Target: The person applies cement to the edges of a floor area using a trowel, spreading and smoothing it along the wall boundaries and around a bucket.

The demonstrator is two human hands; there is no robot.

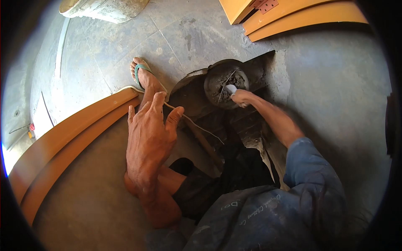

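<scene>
My right hand (242, 98) is closed on a small pale flat-bladed tool (230, 88), whose exact kind I cannot make out. The tool's tip reaches into a dark round bucket (208, 90) of lumpy grey mix (238, 79) that looks like mortar. A thin wire handle (226, 85) crosses the bucket's mouth. My left hand (150, 138) is raised in front of my bent leg, back upward, thumb and fingers apart, with nothing visible in it. Just beyond its fingers runs a thin pale cord (197, 124).
Orange-brown door-frame pieces (79, 129) lie at the left; more (301, 16) lie at the far right, one with a hinge. A pale mortar-stained tub (111, 10) stands at the far left. My sandalled foot (144, 75) rests on the grey floor (335, 75). Dark boards (259, 69) surround the bucket.
</scene>
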